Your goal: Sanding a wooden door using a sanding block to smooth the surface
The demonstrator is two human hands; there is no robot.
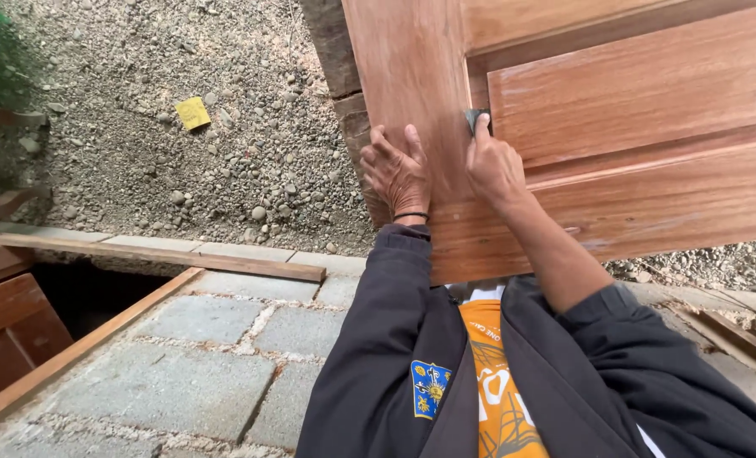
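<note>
A reddish-brown panelled wooden door [632,127] lies flat across the upper right of the view. My left hand [397,170] rests flat on the door's outer stile near its edge, fingers spread. My right hand [492,165] presses a small grey piece of sandpaper [474,117] with its fingertips into the groove where the stile meets the raised panel. Dark jacket sleeves and an orange shirt fill the lower middle.
Gravel ground [225,127] with a small yellow scrap [193,113] lies at upper left. Grey paving blocks [200,356] are below, crossed by wooden planks [166,254]. More wooden panels [5,322] and a dark gap sit at the left edge.
</note>
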